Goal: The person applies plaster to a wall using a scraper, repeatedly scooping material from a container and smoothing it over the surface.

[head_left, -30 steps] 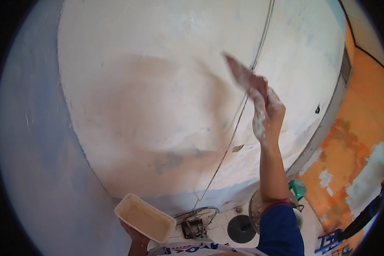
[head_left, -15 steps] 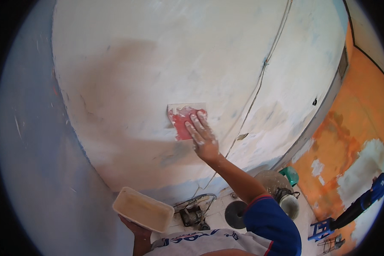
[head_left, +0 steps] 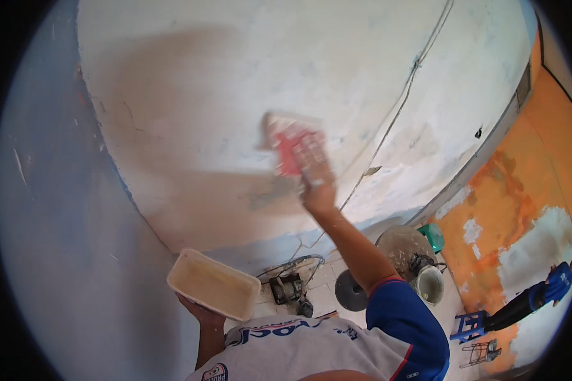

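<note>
Against the pale wall (head_left: 190,114), my putty-smeared right hand (head_left: 313,166) presses a flat red scraper (head_left: 285,152) coated with white putty; both are motion-blurred. The fingers lie over the scraper's back, holding it to the wall. At the lower left, my left hand (head_left: 197,310) grips a cream rectangular plastic tray (head_left: 213,279) from beneath, with pale residue inside it; part of the hand is hidden by the tray. A thin cord (head_left: 394,120) runs diagonally down the wall to the right of my right hand.
Below are a machine with hoses (head_left: 287,289), a dark disc (head_left: 348,298), a round grey top (head_left: 395,244), a bucket (head_left: 431,284) and green container (head_left: 433,237). A bluish wall (head_left: 51,209) borders the left. A co-worker (head_left: 546,289) by a blue stool (head_left: 469,327) is near an orange wall (head_left: 496,197).
My right hand has gone from a blurred, raised scraper to flat against the wall, then upward and slightly right along it. The tray has risen slightly in view.
</note>
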The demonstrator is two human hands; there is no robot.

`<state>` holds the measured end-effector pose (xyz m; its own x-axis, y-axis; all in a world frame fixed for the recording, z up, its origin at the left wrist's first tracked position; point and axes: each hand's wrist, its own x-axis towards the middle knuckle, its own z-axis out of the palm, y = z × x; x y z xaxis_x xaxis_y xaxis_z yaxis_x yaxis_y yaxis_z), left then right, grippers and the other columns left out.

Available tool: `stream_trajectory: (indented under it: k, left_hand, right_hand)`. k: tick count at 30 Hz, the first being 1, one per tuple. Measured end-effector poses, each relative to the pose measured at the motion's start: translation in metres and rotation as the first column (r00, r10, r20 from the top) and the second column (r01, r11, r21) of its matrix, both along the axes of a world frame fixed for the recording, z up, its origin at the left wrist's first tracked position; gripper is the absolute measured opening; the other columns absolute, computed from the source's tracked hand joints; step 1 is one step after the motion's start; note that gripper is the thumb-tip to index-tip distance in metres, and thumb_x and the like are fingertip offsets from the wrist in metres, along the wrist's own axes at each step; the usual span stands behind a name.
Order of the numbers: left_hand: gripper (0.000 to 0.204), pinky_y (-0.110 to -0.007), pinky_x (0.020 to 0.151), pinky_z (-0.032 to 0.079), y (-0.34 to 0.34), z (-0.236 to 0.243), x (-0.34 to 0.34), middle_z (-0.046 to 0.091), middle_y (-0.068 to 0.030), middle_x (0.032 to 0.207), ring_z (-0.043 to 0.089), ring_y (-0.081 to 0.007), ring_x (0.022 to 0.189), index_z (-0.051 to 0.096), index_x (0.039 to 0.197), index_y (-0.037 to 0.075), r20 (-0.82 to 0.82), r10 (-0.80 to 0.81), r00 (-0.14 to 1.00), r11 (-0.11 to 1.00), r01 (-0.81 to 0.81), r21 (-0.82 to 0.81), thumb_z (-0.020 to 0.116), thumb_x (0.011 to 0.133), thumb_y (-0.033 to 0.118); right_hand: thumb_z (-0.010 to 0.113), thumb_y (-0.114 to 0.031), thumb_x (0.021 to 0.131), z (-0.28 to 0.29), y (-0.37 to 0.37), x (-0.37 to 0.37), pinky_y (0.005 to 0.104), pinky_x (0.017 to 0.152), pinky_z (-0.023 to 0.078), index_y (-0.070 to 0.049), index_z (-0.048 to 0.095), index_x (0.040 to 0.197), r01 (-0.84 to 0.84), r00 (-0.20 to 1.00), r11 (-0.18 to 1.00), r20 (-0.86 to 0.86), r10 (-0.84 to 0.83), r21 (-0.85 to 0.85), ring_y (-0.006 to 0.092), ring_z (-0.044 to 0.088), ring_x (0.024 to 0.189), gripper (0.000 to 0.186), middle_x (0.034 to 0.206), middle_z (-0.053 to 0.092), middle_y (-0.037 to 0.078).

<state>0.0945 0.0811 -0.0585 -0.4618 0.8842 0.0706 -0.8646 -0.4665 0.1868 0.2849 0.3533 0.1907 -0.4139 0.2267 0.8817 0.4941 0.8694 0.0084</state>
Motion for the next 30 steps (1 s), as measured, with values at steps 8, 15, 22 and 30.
stream_trajectory:
  k: [8, 15, 22, 30]
  left_hand:
    - [0.062, -0.049, 0.095, 0.056, -0.009, 0.057, 0.011, 0.062, -0.0066, 0.13, 0.063, -0.0291, 0.116, 0.052, 0.139, 0.017, 0.027, 0.104, 0.994, 0.957, -0.093, -0.273, 0.037, 0.101, 0.064]
    - [0.063, -0.051, 0.097, 0.054, -0.02, 0.063, 0.01, 0.06, -0.0056, 0.134, 0.063, -0.0306, 0.116, 0.05, 0.142, 0.019, 0.04, 0.081, 0.996, 0.963, -0.068, -0.259, 0.036, 0.101, 0.065]
    - [0.071, -0.053, 0.103, 0.049, -0.022, 0.04, 0.009, 0.054, -0.0055, 0.143, 0.057, -0.0318, 0.125, 0.046, 0.146, 0.021, -0.032, 0.07, 0.997, 0.961, -0.076, -0.265, 0.037, 0.097, 0.071]
    - [0.077, -0.052, 0.11, 0.044, -0.025, 0.02, 0.006, 0.046, -0.0042, 0.152, 0.048, -0.0305, 0.136, 0.04, 0.152, 0.022, -0.09, 0.017, 0.996, 0.985, -0.032, -0.168, 0.037, 0.095, 0.075]
  right_hand:
    - [0.054, 0.011, 0.083, 0.097, 0.045, -0.002, 0.0411, 0.105, 0.048, -0.009, 0.055, 0.143, 0.298, 0.949, 0.948, -0.14, -0.282, 0.111, 0.0389, 0.05, 0.136, 0.063, 0.147, 0.052, 0.019]
    - [0.057, 0.008, 0.084, 0.081, -0.01, 0.013, 0.0431, 0.112, 0.044, -0.01, 0.058, 0.139, 0.143, 0.977, 0.976, -0.182, -0.113, 0.164, 0.0413, 0.04, 0.142, 0.058, 0.15, 0.049, 0.016]
    - [0.055, 0.008, 0.086, 0.063, 0.031, -0.008, 0.0419, 0.106, 0.048, -0.011, 0.058, 0.141, 0.33, 0.943, 0.93, -0.021, -0.331, 0.162, 0.0397, 0.046, 0.138, 0.058, 0.147, 0.053, 0.014]
    - [0.056, 0.004, 0.088, 0.171, -0.004, 0.012, 0.0412, 0.101, 0.051, -0.011, 0.061, 0.137, 0.261, 0.951, 0.928, -0.233, -0.201, 0.265, 0.0398, 0.056, 0.128, 0.051, 0.141, 0.057, 0.017]
